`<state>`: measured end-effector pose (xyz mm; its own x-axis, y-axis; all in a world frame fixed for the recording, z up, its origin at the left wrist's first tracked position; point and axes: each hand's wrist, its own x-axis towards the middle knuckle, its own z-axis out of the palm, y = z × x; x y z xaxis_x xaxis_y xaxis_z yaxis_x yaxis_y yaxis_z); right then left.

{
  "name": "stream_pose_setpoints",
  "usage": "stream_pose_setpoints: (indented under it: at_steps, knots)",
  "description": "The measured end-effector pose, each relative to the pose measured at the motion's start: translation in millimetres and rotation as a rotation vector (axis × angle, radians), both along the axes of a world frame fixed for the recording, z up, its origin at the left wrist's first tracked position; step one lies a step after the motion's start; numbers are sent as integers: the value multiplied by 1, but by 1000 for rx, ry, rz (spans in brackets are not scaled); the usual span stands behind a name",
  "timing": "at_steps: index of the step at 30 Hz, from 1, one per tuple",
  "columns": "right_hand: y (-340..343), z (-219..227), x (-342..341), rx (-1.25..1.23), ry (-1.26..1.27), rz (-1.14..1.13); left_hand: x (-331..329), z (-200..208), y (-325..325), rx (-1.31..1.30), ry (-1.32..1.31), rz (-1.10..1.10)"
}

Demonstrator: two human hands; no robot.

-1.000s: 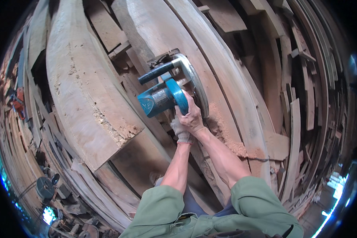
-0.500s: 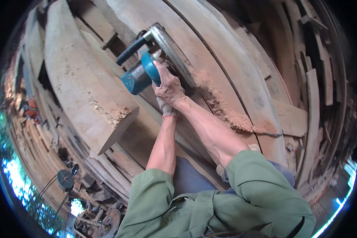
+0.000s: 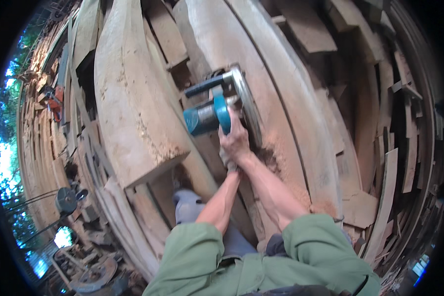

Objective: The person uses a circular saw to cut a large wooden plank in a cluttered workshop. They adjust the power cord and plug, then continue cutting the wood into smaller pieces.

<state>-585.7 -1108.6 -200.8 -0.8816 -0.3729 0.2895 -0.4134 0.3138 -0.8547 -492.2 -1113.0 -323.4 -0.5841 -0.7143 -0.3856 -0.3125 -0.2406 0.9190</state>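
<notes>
A circular saw (image 3: 209, 116) with a teal motor housing, a black side grip and a silver guard rests on a long, thick plank (image 3: 276, 113). My right hand (image 3: 237, 139), bare, is closed around its rear handle. Just behind and below it is my left hand (image 3: 227, 161), in a pale knitted glove; its fingers are hidden by the right hand and the saw, so its hold cannot be made out. Reddish sawdust (image 3: 279, 157) lies on the plank behind the saw, beside a dark lengthwise groove.
A heavy, pale timber slab (image 3: 128, 108) lies to my left, its cut end toward me. Stacked boards (image 3: 387, 182) crowd the right side. A belt pulley (image 3: 65, 200) stands at lower left, and an orange tool (image 3: 55, 103) lies farther off. My leg (image 3: 187, 207) is between the timbers.
The view has shifted and turned, so the saw and both hands appear farther right and lower. The right hand keeps its grip; more of my left leg shows.
</notes>
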Motion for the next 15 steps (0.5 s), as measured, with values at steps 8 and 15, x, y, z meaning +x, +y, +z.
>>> stream_pose_setpoints:
  at_steps: [8, 15]
  knots:
    - [3, 9, 2, 29, 32, -28, -15, 2, -7, -578, -218, -104]
    - [1, 6, -1, 7, 10, -17, -15, -2, -19, -525, -463, -339]
